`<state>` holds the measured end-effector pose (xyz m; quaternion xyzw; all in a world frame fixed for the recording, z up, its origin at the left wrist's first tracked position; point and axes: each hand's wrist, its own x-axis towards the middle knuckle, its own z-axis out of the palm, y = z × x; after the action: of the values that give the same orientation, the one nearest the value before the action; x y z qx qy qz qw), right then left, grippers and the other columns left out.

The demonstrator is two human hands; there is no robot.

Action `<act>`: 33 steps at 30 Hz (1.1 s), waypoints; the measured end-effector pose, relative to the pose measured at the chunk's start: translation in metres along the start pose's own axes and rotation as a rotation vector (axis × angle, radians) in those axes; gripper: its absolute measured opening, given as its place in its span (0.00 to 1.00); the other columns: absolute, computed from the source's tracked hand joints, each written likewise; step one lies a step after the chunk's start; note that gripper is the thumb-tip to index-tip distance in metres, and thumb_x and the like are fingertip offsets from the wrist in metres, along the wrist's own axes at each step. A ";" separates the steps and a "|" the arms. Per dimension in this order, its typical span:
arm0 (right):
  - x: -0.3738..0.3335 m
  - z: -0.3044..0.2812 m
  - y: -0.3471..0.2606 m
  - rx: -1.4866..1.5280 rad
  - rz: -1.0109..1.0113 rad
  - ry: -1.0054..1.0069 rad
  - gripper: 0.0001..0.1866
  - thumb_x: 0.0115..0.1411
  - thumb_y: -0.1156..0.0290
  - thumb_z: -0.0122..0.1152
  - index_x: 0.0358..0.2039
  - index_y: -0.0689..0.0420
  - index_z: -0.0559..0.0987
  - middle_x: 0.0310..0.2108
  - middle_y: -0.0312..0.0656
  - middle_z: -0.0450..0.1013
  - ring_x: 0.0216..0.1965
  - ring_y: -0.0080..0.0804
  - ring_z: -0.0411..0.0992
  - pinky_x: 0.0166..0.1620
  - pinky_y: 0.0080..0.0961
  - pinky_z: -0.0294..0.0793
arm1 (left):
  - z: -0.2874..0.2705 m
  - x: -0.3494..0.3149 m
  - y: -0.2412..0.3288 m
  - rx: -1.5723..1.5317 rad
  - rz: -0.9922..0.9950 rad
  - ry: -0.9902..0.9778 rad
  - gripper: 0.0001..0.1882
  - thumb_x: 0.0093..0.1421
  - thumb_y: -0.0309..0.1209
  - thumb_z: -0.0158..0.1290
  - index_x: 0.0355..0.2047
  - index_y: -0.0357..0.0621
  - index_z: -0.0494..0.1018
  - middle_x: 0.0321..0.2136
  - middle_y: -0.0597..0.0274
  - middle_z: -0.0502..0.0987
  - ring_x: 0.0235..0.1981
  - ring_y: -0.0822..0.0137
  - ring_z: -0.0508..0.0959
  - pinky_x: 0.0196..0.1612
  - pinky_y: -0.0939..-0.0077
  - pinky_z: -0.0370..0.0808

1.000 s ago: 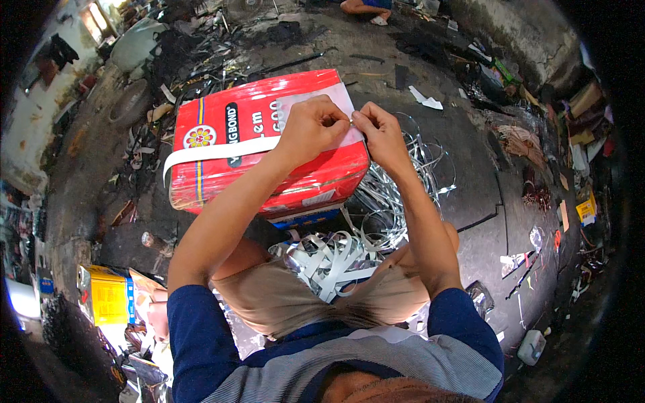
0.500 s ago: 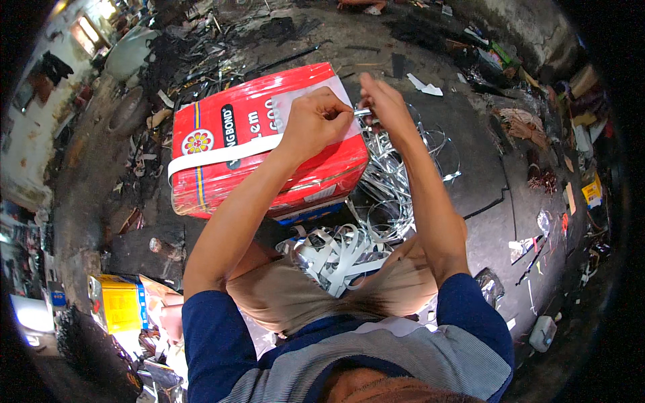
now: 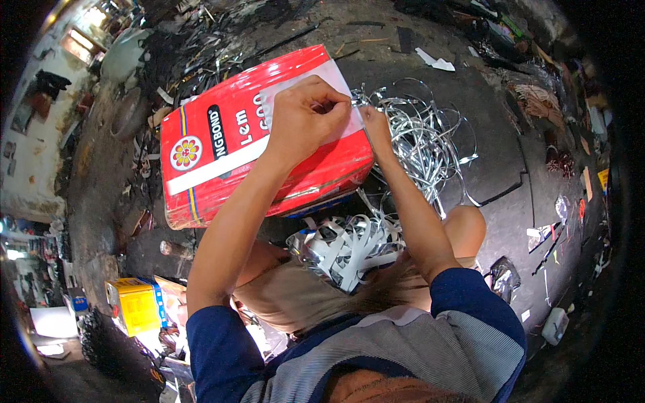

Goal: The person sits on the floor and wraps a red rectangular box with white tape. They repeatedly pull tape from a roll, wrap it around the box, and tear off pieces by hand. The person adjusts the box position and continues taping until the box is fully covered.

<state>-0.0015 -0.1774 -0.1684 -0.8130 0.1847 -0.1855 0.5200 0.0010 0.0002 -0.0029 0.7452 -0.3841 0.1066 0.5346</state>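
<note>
A large red box [image 3: 252,171] lies in front of my crossed legs, with a pale paper panel on its upper right part. Across its top runs a flat white strip [image 3: 218,166], passing beneath my left forearm. My left hand [image 3: 309,114] is over the box top, thumb and index finger pinched on the strip near the right edge. Just beyond that edge is my right hand [image 3: 375,127], fingers curled closed close to the left fingertips; a short pale piece of strip shows between the two hands, mostly hidden.
Loose silvery strips [image 3: 426,144] lie tangled to the right of the box. White strips [image 3: 349,252] are heaped between my legs. A yellow and blue carton [image 3: 134,305] stands at lower left. Scraps litter the dark floor, including a white scrap [image 3: 435,60] at the far right.
My right hand has come down and slightly inward from its raised position, its fingers now curled by the box edge. My left hand stays pinched. The whole view has shifted a little.
</note>
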 end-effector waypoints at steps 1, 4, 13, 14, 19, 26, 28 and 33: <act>0.001 0.006 0.029 -0.061 0.026 -0.006 0.15 0.62 0.65 0.54 0.33 0.65 0.82 0.35 0.59 0.79 0.40 0.55 0.79 0.45 0.42 0.75 | 0.000 0.002 0.000 -0.011 0.000 -0.005 0.04 0.53 0.23 0.62 0.29 0.35 0.83 0.25 0.60 0.79 0.23 0.73 0.78 0.29 0.78 0.74; -0.008 0.026 0.110 -0.097 0.110 -0.010 0.14 0.59 0.67 0.55 0.32 0.66 0.81 0.36 0.61 0.79 0.41 0.58 0.78 0.45 0.43 0.75 | 0.001 0.006 0.001 -0.015 -0.030 -0.044 0.04 0.53 0.22 0.62 0.30 0.37 0.83 0.27 0.61 0.81 0.27 0.74 0.79 0.31 0.80 0.75; -0.038 0.058 0.207 -0.354 0.351 -0.080 0.16 0.56 0.67 0.56 0.34 0.71 0.80 0.40 0.68 0.77 0.46 0.66 0.75 0.51 0.53 0.75 | -0.002 0.001 -0.004 -0.038 -0.067 -0.028 0.03 0.54 0.23 0.62 0.28 0.37 0.83 0.25 0.63 0.79 0.24 0.76 0.78 0.29 0.81 0.74; -0.040 0.055 0.216 -0.389 0.329 -0.050 0.18 0.57 0.64 0.58 0.33 0.71 0.79 0.39 0.70 0.76 0.45 0.68 0.75 0.48 0.53 0.75 | -0.002 0.004 -0.002 -0.034 -0.053 -0.030 0.03 0.54 0.23 0.62 0.28 0.37 0.83 0.24 0.63 0.79 0.24 0.76 0.78 0.29 0.81 0.74; -0.050 0.038 0.238 -0.483 0.416 -0.117 0.18 0.55 0.70 0.58 0.43 0.68 0.77 0.43 0.68 0.76 0.48 0.64 0.76 0.52 0.51 0.76 | 0.001 0.005 0.000 -0.033 -0.041 -0.051 0.03 0.54 0.22 0.62 0.29 0.38 0.83 0.26 0.63 0.80 0.25 0.75 0.78 0.29 0.81 0.73; -0.058 0.024 0.245 -0.568 0.534 -0.157 0.19 0.58 0.66 0.62 0.45 0.68 0.78 0.48 0.61 0.77 0.50 0.57 0.77 0.54 0.47 0.76 | -0.006 0.006 0.000 0.126 0.210 -0.138 0.07 0.56 0.22 0.61 0.35 0.39 0.83 0.30 0.61 0.79 0.28 0.70 0.79 0.30 0.77 0.75; -0.059 0.018 0.248 -0.618 0.469 -0.213 0.18 0.58 0.68 0.62 0.45 0.68 0.78 0.48 0.61 0.77 0.50 0.57 0.77 0.54 0.47 0.76 | -0.009 0.006 -0.001 0.173 0.294 -0.178 0.09 0.57 0.21 0.61 0.38 0.40 0.83 0.32 0.60 0.79 0.29 0.67 0.80 0.31 0.75 0.76; -0.065 0.015 0.223 -0.568 0.533 -0.071 0.15 0.60 0.69 0.57 0.42 0.67 0.80 0.45 0.60 0.78 0.47 0.57 0.78 0.50 0.47 0.79 | -0.018 -0.001 -0.004 0.257 0.397 -0.203 0.12 0.56 0.19 0.60 0.41 0.41 0.82 0.35 0.58 0.78 0.32 0.63 0.80 0.34 0.72 0.78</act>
<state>-0.0748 -0.2210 -0.3855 -0.8539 0.4155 0.0426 0.3105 0.0077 0.0170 0.0017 0.7239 -0.5578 0.1819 0.3630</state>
